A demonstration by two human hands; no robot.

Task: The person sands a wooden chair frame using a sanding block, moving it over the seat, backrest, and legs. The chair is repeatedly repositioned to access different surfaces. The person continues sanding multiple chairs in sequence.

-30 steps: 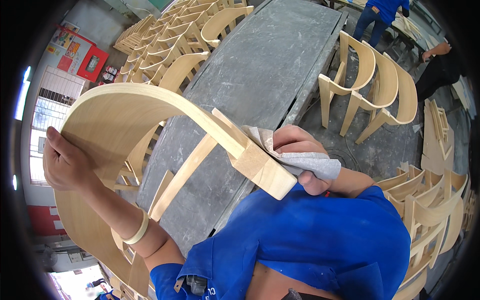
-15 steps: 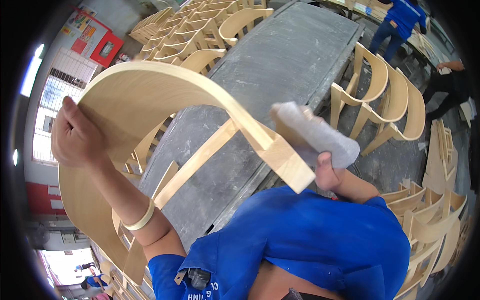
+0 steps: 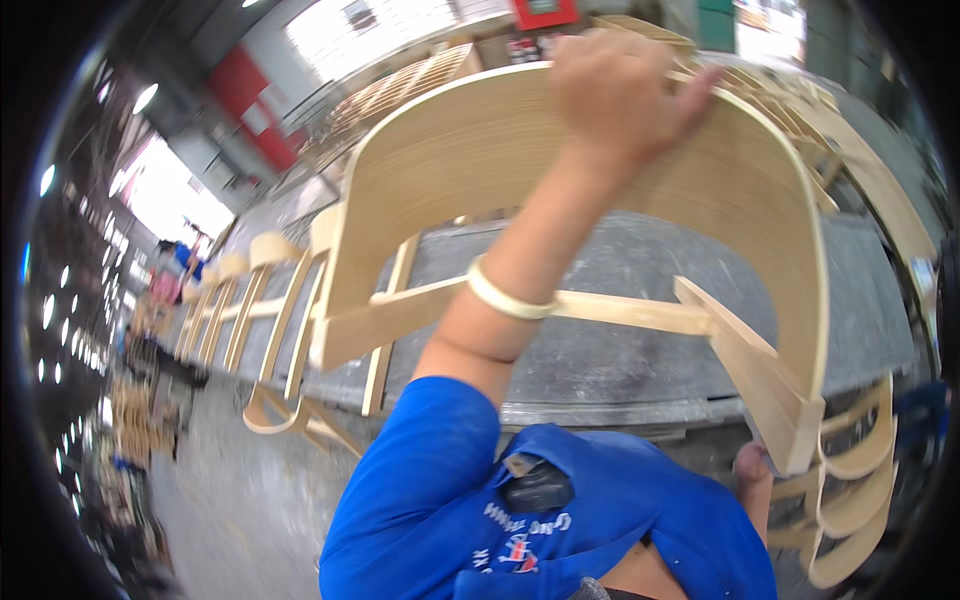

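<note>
A pale wooden chair frame (image 3: 460, 140) with a broad curved backrest stands tilted in front of me on the grey worktable (image 3: 580, 375). My left hand (image 3: 625, 100) is closed over the backrest's top edge, fingers on the far side and thumb along the rim. A crossbar joins the frame's legs below the bend. Low on the right, my right hand (image 3: 752, 465) is mostly hidden behind the frame's near right end. Only its bent thumb and part of the wrist show, and what it holds is out of sight.
Several similar chair frames (image 3: 285, 270) line the table's left side. More curved frames (image 3: 850, 500) are stacked close by my right arm. Stacked wooden parts (image 3: 410, 95) stand behind the table. A person in blue (image 3: 185, 258) is far off at the left.
The chair frame has been swung round, its backrest now facing me. My left hand has gone from left to upper right with it. My right hand has lowered, and its grey pad is hidden.
</note>
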